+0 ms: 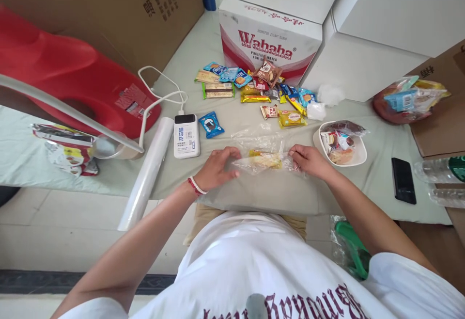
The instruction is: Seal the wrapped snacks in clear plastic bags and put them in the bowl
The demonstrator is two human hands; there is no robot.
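Note:
A clear plastic bag (267, 139) lies on the cloth-covered table in front of me, with a yellow-wrapped snack (266, 159) inside it. My right hand (308, 160) pinches the bag's right end between thumb and fingers. At the left end is my left hand (220, 166), thumb and fingers apart around the edge of the plastic; whether they touch it I cannot tell. Beyond the bag, several wrapped snacks (256, 99) are heaped, and a blue snack packet (211, 124) lies apart to the left.
A white bowl (358, 156) of packets stands to the right, near a black phone (403, 181). On the left are a power bank (187, 137), a plastic film roll (147, 176) and a red jug (72, 71). A Wahaha carton (271, 42) stands behind.

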